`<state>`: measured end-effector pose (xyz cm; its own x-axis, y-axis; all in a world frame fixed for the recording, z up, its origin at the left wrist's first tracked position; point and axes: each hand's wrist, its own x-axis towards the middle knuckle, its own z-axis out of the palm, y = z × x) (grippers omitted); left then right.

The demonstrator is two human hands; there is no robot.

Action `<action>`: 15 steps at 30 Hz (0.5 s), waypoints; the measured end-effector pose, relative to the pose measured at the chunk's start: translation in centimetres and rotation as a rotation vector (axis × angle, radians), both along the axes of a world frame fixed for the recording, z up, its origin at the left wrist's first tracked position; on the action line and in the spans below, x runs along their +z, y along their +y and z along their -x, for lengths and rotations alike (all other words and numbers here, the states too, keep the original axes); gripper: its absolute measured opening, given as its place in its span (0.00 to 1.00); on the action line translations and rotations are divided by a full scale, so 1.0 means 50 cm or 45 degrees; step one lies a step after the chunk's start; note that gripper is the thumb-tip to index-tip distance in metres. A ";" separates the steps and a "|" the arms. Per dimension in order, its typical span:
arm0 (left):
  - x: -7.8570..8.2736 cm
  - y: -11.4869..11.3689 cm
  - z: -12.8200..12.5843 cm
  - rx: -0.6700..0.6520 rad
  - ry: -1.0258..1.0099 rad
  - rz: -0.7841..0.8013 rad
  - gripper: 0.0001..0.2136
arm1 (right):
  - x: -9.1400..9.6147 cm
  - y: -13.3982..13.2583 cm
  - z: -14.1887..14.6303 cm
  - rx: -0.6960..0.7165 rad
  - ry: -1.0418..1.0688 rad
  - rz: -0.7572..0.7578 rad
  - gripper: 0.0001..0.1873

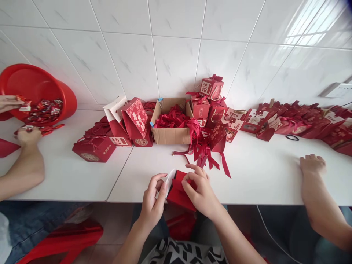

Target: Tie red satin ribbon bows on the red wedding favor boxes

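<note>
A red paper gift box [179,198] with its top flaps raised is at the table's front edge, between my two hands. My left hand [154,196] grips its left side, thumb and fingers on a white panel that stands up there. Over the right side, my right hand [202,189] is closed in a pinch at a red flap, its fingertips partly hidden. Beyond the box lies a heap of dark red ribbons [205,148], spilling from an open cardboard box [171,136].
Finished-looking red gift boxes [95,148] stand left of the cardboard box, others [211,88] are stacked right of it. A long row [298,119] runs along the right wall. At left, a person's hands are by a tilted red bucket [67,97] of wrapped sweets. Another person's hand [312,164] rests at right.
</note>
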<state>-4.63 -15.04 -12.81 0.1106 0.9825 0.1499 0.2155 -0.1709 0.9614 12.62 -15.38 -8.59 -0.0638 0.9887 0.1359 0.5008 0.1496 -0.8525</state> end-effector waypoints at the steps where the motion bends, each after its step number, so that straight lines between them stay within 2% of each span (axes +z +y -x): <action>1: 0.000 0.000 -0.001 0.002 -0.016 0.005 0.12 | -0.002 0.001 0.003 -0.010 0.005 0.007 0.07; 9: 0.008 -0.003 -0.009 -0.025 -0.053 0.013 0.13 | -0.004 0.010 0.012 0.003 0.029 0.036 0.07; 15: 0.024 0.030 -0.014 -0.153 -0.228 0.302 0.16 | -0.009 0.010 0.013 0.002 0.021 0.010 0.07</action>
<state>-3.95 -13.56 -11.61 0.2204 0.9739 -0.0540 0.0315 0.0482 0.9983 11.96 -14.89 -9.03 -0.0633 0.9896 0.1294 0.4865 0.1438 -0.8618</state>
